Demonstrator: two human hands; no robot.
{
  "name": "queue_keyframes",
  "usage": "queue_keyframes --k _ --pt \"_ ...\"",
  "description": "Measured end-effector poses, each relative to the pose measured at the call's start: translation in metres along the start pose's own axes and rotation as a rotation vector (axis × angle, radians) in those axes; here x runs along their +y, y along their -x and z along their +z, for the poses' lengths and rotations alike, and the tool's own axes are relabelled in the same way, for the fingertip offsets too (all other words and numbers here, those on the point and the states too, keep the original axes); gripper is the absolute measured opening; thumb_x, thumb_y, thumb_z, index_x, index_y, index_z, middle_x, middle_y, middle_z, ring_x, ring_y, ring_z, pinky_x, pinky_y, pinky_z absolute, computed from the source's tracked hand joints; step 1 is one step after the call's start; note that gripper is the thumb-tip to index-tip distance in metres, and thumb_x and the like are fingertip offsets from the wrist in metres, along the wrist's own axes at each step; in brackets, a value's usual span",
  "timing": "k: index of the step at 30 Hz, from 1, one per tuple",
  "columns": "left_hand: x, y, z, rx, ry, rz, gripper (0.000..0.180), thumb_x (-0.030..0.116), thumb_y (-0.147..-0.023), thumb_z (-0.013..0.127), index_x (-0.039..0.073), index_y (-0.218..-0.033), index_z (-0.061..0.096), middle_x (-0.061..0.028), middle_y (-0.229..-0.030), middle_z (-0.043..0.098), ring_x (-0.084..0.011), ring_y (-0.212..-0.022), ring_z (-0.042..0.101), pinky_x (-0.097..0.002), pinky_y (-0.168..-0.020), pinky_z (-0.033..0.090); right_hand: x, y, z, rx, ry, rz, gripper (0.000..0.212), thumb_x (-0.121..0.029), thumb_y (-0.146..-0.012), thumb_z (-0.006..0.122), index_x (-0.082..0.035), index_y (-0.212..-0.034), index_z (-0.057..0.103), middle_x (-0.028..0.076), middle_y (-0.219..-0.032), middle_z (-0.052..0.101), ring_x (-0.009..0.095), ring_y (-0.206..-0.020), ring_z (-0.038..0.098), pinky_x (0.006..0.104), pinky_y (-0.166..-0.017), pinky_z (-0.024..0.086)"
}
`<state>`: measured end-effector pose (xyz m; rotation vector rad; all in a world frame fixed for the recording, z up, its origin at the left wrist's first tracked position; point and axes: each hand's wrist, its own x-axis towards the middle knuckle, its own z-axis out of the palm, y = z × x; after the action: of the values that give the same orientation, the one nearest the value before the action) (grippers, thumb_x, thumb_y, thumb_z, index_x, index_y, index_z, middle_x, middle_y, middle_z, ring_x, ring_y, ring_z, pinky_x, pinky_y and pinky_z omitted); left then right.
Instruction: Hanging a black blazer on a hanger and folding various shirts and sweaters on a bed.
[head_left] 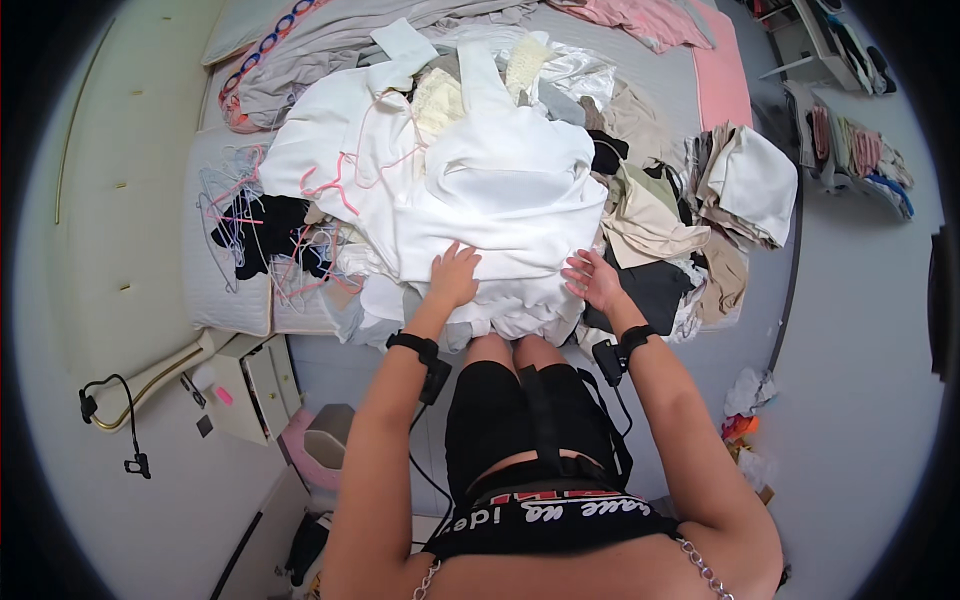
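Left hand (456, 277) open, flat on white top (515, 185); right hand (597, 282) loosely open at its right edge; neither visibly grips. Best smooth creases outward evenly.

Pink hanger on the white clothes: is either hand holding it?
No: the pink hanger lies apart from both hands, the left hand on the white garment and the right hand near its edge.

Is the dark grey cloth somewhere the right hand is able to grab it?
Probably yes. The right hand is open just beside the dark grey cloth, and much of that cloth lies uncovered. The cream cloth seems to overlap only its upper part.
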<state>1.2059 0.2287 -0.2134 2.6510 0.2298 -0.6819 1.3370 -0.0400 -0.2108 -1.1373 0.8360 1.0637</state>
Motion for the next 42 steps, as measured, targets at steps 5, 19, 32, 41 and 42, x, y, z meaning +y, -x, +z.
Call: queue_keyframes --k 5,19,32,41,42 --pt "0.004 -0.004 -0.015 0.149 0.352 0.094 0.033 0.018 -0.076 0.063 0.007 -0.107 0.06 -0.0087 -0.103 0.062 -0.0226 -0.102 0.056 -0.0321 -0.091 0.041 0.005 -0.019 -0.006 -0.085 0.308 -0.075 0.046 -0.018 -0.087 0.051 -0.008 -0.129 0.037 0.004 -0.099 0.056 0.015 -0.085 0.057 0.0327 -0.072 0.048" --pt "0.044 -0.013 -0.039 0.032 1.384 -0.398 0.029 0.027 -0.085 0.059 0.0 -0.096 0.057 -0.0012 -0.08 0.06 -0.0092 -0.062 0.051 -0.0224 -0.055 0.041 0.0 0.022 0.077 -0.279 0.515 -0.47 0.015 -0.013 -0.082 0.062 -0.004 -0.092 0.057 -0.005 -0.067 0.052 0.004 -0.059 0.046 0.0185 -0.055 0.038" --pt "0.078 0.022 -0.071 0.311 1.034 -0.137 0.01 0.01 -0.081 0.059 0.0 -0.082 0.057 0.0003 -0.062 0.053 -0.0051 -0.055 0.046 -0.0209 -0.051 0.038 0.008 0.05 0.111 -0.268 1.282 -1.021 0.016 -0.012 -0.084 0.05 0.001 -0.086 0.058 0.02 -0.079 0.057 0.036 -0.073 0.055 0.0383 -0.067 0.046" --pt "0.051 0.023 -0.06 -0.101 1.338 0.024 0.014 0.015 -0.086 0.054 0.003 -0.089 0.061 -0.0005 -0.078 0.06 -0.007 -0.072 0.054 -0.0209 -0.065 0.044 -0.001 0.022 0.098 -0.538 0.428 -0.139 0.007 0.002 -0.072 0.05 -0.002 -0.076 0.054 0.004 -0.065 0.053 0.013 -0.06 0.053 0.0235 -0.052 0.04" --pt "0.037 0.019 -0.052 -0.104 1.339 0.022 0.014 0.015 -0.086 0.054 0.003 -0.089 0.061 -0.0005 -0.078 0.06 -0.007 -0.072 0.054 -0.0209 -0.065 0.044 -0.001 0.025 0.098 -0.515 0.482 -0.114 0.01 0.003 -0.072 0.049 -0.002 -0.079 0.053 0.003 -0.063 0.05 0.011 -0.057 0.049 0.0224 -0.049 0.038"
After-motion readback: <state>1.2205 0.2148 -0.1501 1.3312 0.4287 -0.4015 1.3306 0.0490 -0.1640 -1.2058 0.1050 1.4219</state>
